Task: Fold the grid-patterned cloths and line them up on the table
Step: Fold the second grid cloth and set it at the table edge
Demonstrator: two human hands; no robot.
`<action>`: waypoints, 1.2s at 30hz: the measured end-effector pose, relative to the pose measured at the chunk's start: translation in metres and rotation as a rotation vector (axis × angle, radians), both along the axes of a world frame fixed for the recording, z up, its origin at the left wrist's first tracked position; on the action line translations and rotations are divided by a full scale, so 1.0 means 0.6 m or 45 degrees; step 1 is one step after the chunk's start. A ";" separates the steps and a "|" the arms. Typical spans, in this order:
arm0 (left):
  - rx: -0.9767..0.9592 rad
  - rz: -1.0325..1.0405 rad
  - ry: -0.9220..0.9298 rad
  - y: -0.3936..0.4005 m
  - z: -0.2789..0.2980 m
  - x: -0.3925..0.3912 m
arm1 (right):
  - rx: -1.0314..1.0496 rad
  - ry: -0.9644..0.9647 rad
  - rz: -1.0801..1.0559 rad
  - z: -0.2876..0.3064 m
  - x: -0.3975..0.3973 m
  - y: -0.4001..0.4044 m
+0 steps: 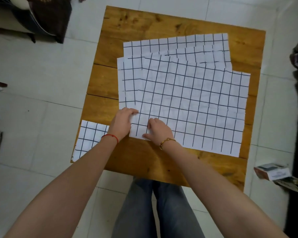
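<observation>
Several white cloths with a black grid lie spread in an overlapping pile on the wooden table [144, 160]. The top cloth [196, 107] is the largest and lies flat. Another cloth [179, 43] peeks out behind it. My left hand [122, 122] grips the top cloth's near-left edge, fingers curled at the corner. My right hand [157, 129] pinches the same corner area, thumb along the front edge. A folded grid cloth [88, 140] lies at the table's near-left corner.
The table stands on a pale tiled floor [42, 83]. A small box [273, 171] lies on the floor to the right, beside dark furniture. A dark chair with fabric is at the far left. My legs are under the table's near edge.
</observation>
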State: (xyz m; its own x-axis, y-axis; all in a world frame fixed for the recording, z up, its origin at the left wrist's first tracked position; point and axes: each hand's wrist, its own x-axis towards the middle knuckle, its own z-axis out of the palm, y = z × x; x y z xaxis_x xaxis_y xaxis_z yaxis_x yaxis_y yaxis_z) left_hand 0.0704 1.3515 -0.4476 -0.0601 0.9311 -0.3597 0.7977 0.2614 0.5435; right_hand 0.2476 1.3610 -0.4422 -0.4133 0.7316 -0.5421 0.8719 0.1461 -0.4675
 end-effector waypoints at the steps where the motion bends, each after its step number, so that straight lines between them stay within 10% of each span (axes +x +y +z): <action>1: -0.009 -0.012 0.001 -0.002 -0.002 -0.002 | 0.015 -0.014 0.015 -0.004 -0.005 -0.005; 25: 0.171 -0.473 0.102 0.040 0.049 0.036 | -0.060 0.328 -0.370 0.046 0.113 0.012; 36: 0.442 -0.594 0.012 0.112 0.139 0.125 | 0.737 0.127 0.001 0.169 0.146 0.036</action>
State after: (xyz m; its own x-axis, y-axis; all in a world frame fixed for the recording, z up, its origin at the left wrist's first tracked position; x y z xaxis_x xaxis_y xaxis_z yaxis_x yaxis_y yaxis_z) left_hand 0.1455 1.4186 -0.3641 0.3832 0.9232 -0.0302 0.7910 -0.3111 0.5268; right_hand 0.3355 1.3827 -0.3406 -0.4422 0.8968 -0.0130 0.8277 0.4024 -0.3912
